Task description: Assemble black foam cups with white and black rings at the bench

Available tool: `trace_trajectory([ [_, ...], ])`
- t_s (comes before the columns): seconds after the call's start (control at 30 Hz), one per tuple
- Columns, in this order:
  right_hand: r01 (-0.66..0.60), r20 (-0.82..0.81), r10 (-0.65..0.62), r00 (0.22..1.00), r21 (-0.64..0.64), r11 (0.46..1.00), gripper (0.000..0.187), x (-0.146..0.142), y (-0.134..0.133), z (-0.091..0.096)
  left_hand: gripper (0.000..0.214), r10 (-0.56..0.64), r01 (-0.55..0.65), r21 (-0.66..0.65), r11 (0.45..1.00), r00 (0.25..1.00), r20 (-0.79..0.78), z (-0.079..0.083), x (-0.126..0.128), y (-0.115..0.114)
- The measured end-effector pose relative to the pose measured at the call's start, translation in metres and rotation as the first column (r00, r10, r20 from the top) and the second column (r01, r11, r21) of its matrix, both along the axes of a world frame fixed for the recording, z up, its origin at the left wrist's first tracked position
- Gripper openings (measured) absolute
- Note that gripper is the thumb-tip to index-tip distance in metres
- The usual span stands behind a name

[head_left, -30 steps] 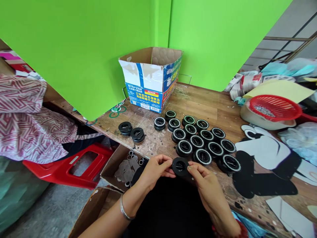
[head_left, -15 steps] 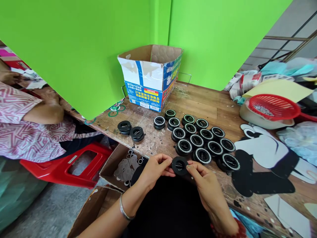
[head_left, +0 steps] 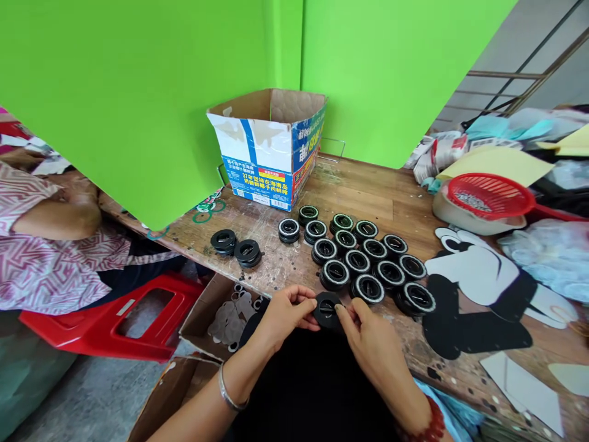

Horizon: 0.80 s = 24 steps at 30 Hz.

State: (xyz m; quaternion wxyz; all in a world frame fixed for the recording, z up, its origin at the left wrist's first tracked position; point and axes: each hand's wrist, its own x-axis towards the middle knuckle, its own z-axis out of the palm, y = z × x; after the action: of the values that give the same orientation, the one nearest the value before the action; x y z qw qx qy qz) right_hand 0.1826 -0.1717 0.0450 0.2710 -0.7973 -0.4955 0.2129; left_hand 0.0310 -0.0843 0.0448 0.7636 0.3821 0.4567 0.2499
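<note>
Both of my hands pinch one black ring-shaped disc (head_left: 326, 308) at the table's near edge. My left hand (head_left: 286, 313) grips its left side and my right hand (head_left: 363, 331) grips its right side, with fingers curled. Just beyond the disc lie several stacks of black rings with white rims (head_left: 363, 261) in rows on the wooden table (head_left: 368, 196). Two plain black stacks (head_left: 235, 245) stand apart to the left.
A printed cardboard box (head_left: 269, 153) stands open at the back. A red basket (head_left: 490, 195) on a bowl is at the right, with black and white cut-out sheets (head_left: 483, 294) near it. Below the table are a box of clear pieces (head_left: 230, 313) and a red stool (head_left: 110, 313). Another person's sleeve (head_left: 50, 264) is at the left.
My hands have kept their hold on the disc. The view has shifted slightly, so everything sits a little further left in the picture. The other person's arm came into view at the left.
</note>
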Motion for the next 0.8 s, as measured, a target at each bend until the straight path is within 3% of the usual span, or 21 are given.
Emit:
trace_trajectory([
  [0.07, -0.014, -0.233, 0.0, 0.972, -0.056, 0.998, 0.033, 0.003, -0.001, -0.004, 0.028, -0.068, 0.068, -0.002, 0.998, 0.997, -0.025, 0.002, 0.002, 0.002],
  [0.17, -0.043, -0.555, -0.028, 0.831, -0.115, 0.992, 0.038, 0.002, 0.001, -0.01, 0.031, -0.223, 0.223, 0.003, 0.975, 0.973, -0.053, 0.002, 0.006, 0.008],
  [0.23, -0.026, -0.596, -0.044, 0.802, -0.107, 0.994, 0.04, 0.0, 0.005, -0.011, 0.035, -0.297, 0.298, 0.017, 0.954, 0.953, -0.068, 0.001, 0.011, 0.013],
  [0.33, 0.008, -0.528, -0.039, 0.848, -0.061, 0.998, 0.04, -0.003, 0.012, -0.011, 0.042, -0.324, 0.329, 0.037, 0.944, 0.941, -0.097, -0.002, 0.017, 0.018],
  [0.5, 0.008, -0.446, -0.02, 0.895, -0.03, 1.0, 0.041, 0.0, 0.017, -0.015, 0.046, -0.277, 0.284, 0.092, 0.955, 0.958, -0.077, -0.008, 0.019, 0.009],
  [0.67, 0.001, -0.527, 0.003, 0.85, 0.007, 1.0, 0.049, 0.0, 0.004, -0.017, 0.048, -0.214, 0.216, 0.108, 0.97, 0.976, -0.028, -0.005, 0.007, 0.001],
  [0.73, 0.013, -0.546, 0.02, 0.838, 0.056, 0.998, 0.049, -0.001, -0.007, -0.017, 0.048, -0.131, 0.135, 0.14, 0.981, 0.991, -0.037, 0.005, -0.01, 0.01],
  [0.8, 0.029, -0.543, 0.024, 0.839, 0.09, 0.996, 0.047, 0.0, -0.019, -0.016, 0.047, 0.035, -0.021, 0.222, 0.975, 0.997, -0.062, 0.019, -0.034, 0.03],
])
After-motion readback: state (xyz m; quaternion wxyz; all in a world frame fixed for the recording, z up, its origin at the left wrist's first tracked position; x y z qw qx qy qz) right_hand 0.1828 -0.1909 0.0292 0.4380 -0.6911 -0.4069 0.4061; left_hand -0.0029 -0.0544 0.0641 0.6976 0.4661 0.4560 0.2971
